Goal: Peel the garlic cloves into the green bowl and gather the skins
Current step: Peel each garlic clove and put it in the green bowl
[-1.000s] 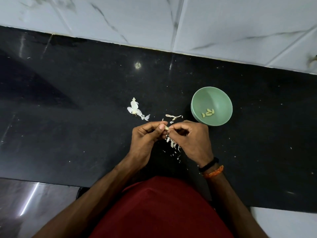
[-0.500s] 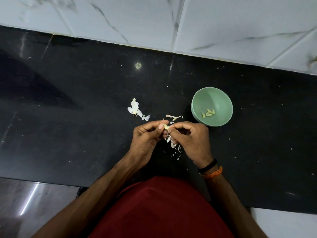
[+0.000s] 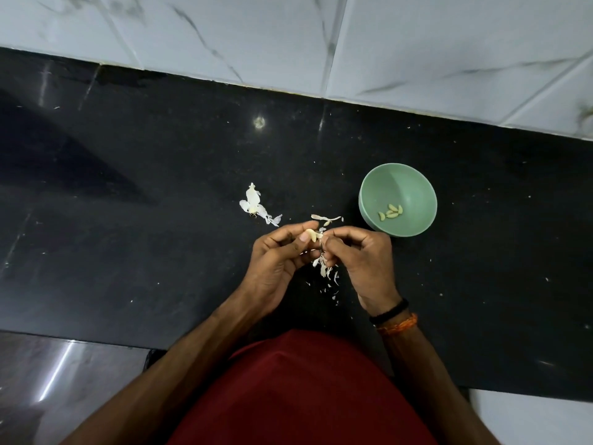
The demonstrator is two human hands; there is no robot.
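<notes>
My left hand (image 3: 277, 261) pinches a pale garlic clove (image 3: 310, 234) between thumb and forefinger above the black counter. My right hand (image 3: 359, 258) meets it from the right, its fingertips pinching the loose skin at the clove's end. The green bowl (image 3: 414, 187) stands just right of my hands, with several peeled cloves (image 3: 391, 211) at its bottom. White garlic skins (image 3: 327, 268) lie under and between my hands. A thin strip of skin (image 3: 325, 217) lies just beyond my fingers, and the papery husk of the garlic head (image 3: 255, 205) rests to the left.
The black stone counter (image 3: 128, 220) runs across the view, dotted with tiny skin flecks. A white marbled tile wall (image 3: 288, 36) backs it. The counter's front edge is near my red shirt (image 3: 305, 396).
The clove has come further out of its skin and shows more between my fingertips. My hands have stayed in the same spot; the bowl and skins have not moved.
</notes>
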